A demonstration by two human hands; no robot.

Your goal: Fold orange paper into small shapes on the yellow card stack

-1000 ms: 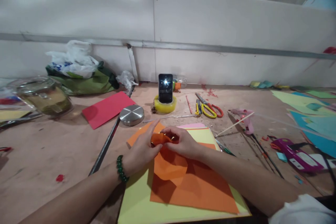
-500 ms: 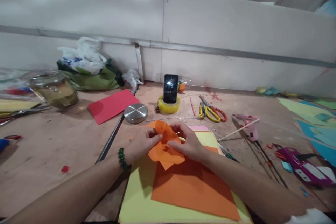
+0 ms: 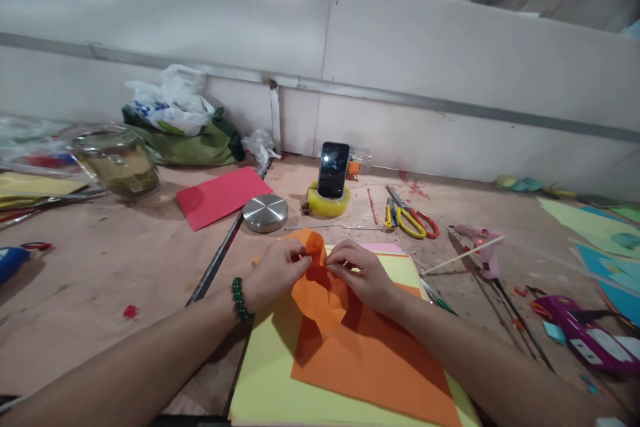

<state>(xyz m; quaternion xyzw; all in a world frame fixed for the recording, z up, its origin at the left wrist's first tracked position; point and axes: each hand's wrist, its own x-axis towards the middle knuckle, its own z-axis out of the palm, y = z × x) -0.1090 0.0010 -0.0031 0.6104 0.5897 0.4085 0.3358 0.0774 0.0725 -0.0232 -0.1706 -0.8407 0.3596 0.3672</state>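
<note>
An orange paper cutout (image 3: 320, 297) with rounded, petal-like edges is held up between my hands. My left hand (image 3: 283, 267), below a green bead bracelet (image 3: 241, 300), pinches its upper left edge between thumb and fingers. From the other side, my right hand (image 3: 363, 273) pinches the same piece near its upper right edge. The cutout is bent and creased at the top. Beneath it a flat orange sheet (image 3: 375, 373) lies on a stack of yellow paper (image 3: 270, 360).
Beyond my hands are a round metal lid (image 3: 265, 213), a red card (image 3: 223, 195), a phone (image 3: 333, 170) leaning in a yellow tape roll (image 3: 327, 205), and scissors (image 3: 410, 219). Rightward lie a pink glue gun (image 3: 483, 247) and a purple one (image 3: 580, 333). A glass jar (image 3: 117, 163) stands left.
The orange cutout has turned and tilted, its top now folded upright between my fingertips. My right fingers have shifted to its upper edge. The view has swung slightly left.
</note>
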